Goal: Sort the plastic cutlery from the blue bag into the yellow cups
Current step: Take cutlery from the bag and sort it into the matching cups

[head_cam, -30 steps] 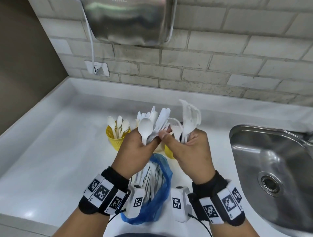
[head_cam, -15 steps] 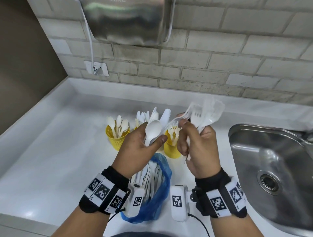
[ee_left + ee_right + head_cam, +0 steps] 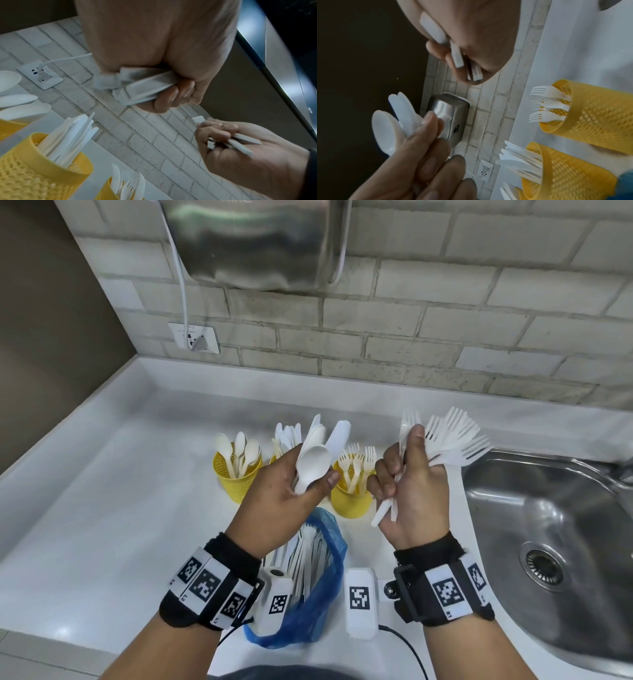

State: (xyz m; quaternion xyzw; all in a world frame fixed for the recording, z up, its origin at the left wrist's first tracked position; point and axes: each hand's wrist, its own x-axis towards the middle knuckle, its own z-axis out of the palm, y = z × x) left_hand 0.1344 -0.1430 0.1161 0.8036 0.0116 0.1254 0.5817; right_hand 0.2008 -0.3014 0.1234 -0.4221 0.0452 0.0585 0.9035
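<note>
My left hand (image 3: 308, 491) grips a white plastic spoon (image 3: 313, 462) together with some knives (image 3: 337, 436), held above the yellow cups. My right hand (image 3: 404, 460) grips a fanned bundle of white forks (image 3: 452, 440), tines up and tilted right. The hands are apart. Three yellow mesh cups stand behind them: one with spoons (image 3: 236, 477), one with knives (image 3: 275, 455) mostly hidden by my left hand, one with forks (image 3: 349, 503). The blue bag (image 3: 322, 587) lies below my wrists with more cutlery inside. The right wrist view shows the fork cup (image 3: 590, 115) and the knife cup (image 3: 565, 178).
A steel sink (image 3: 548, 525) lies sunk into the white counter (image 3: 102, 508) on the right. A brick wall runs along the back, with a metal hand dryer (image 3: 260, 244) and a socket (image 3: 195, 337) on it. The counter's left side ends at a raised edge.
My right hand has drawn the forks out of the shared bundle and moved right, tilting them. The left hand keeps the spoon and knives, nearly still.
</note>
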